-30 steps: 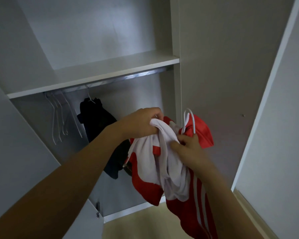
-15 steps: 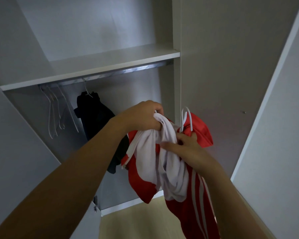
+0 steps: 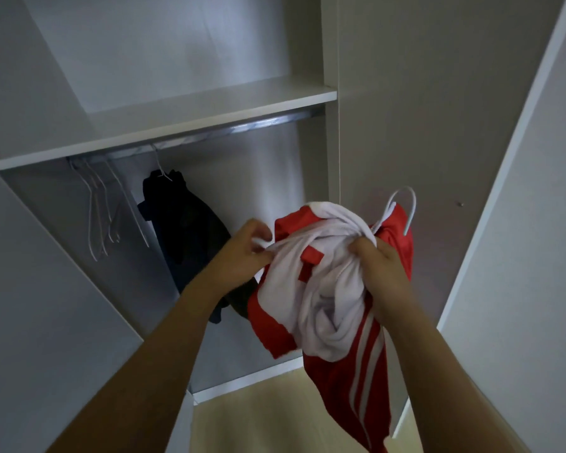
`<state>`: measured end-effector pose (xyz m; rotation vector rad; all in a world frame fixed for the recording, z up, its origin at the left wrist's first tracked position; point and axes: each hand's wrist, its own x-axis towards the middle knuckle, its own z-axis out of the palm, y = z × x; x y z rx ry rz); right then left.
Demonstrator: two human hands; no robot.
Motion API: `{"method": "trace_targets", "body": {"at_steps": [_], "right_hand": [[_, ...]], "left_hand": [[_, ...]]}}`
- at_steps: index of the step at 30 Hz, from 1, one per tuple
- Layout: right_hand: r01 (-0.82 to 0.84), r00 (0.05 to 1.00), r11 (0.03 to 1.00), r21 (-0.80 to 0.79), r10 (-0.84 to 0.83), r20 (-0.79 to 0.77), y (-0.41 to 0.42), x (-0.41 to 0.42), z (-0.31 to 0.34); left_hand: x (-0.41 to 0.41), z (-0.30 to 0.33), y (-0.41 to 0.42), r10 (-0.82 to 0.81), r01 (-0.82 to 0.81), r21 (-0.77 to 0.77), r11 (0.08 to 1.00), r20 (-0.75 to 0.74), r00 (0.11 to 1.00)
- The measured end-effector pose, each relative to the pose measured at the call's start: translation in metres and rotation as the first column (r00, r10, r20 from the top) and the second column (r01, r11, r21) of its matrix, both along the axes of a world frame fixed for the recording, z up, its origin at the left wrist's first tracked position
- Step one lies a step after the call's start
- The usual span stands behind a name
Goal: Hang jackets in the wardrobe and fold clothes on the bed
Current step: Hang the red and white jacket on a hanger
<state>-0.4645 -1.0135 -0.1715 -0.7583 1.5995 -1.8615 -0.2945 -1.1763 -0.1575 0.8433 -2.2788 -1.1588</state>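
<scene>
Both hands (image 3: 311, 259) w/ jacket (image 3: 324, 289)

The jacket (image 3: 340, 371) is showing bright red with white stripes running down one hanging part, and its bunched lining is showing white, with a small red tab on it. The hanger (image 3: 409, 204) poking out of it is white. In the wardrobe (image 3: 209, 103), which is looking white with a silver rail (image 3: 258, 124), a dark navy garment (image 3: 190, 237) is hanging beside white empty hangers (image 3: 105, 207). The floor (image 3: 258, 420) is showing pale wood.
</scene>
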Motion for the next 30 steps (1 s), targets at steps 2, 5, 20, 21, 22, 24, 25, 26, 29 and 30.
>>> {"method": "trace_targets", "body": {"at_steps": [2, 5, 20, 21, 22, 24, 25, 26, 29, 30], "right_hand": [[0.004, 0.998, 1.000, 0.000, -0.004, 0.060, -0.002, -0.001, -0.002], [0.003, 0.984, 1.000, 0.003, -0.004, 0.178, -0.003, 0.002, -0.003], [0.085, 0.933, 0.996, 0.027, -0.089, 0.349, 0.005, -0.001, -0.015], [0.084, 0.932, 0.996, 0.031, -0.090, 0.350, 0.005, 0.000, -0.017], [0.079, 0.932, 0.996, 0.040, -0.088, 0.352, 0.005, 0.001, -0.019], [0.063, 0.936, 0.997, 0.050, -0.077, 0.344, 0.004, 0.006, -0.021], [0.061, 0.941, 0.997, 0.054, -0.075, 0.329, 0.004, 0.008, -0.021], [0.061, 0.945, 0.997, 0.054, -0.075, 0.317, 0.003, 0.010, -0.022], [0.060, 0.952, 0.996, 0.065, -0.076, 0.295, 0.003, 0.018, -0.025], [0.056, 0.954, 0.996, 0.076, -0.076, 0.291, 0.004, 0.020, -0.026]], "left_hand": [[0.002, -0.035, 0.005, 0.155, -0.140, 0.126, 0.982, -0.117, 0.981], [0.000, -0.059, 0.009, 0.226, -0.199, 0.200, 0.959, -0.123, 0.966], [-0.017, -0.049, 0.021, 0.627, -0.006, 0.824, 0.567, -0.426, 0.653], [-0.017, -0.042, 0.022, 0.617, 0.081, 0.826, 0.558, -0.478, 0.626], [-0.016, -0.035, 0.024, 0.582, 0.114, 0.805, 0.582, -0.510, 0.634], [-0.017, -0.022, 0.031, 0.412, 0.048, 0.708, 0.705, -0.465, 0.784], [-0.020, -0.016, 0.037, 0.298, 0.007, 0.643, 0.765, -0.364, 0.883], [-0.023, -0.012, 0.042, 0.201, -0.030, 0.576, 0.817, -0.236, 0.951], [-0.035, -0.007, 0.051, 0.147, -0.084, 0.430, 0.899, -0.114, 0.983], [-0.039, -0.008, 0.050, 0.155, -0.083, 0.405, 0.911, -0.148, 0.977]]}}
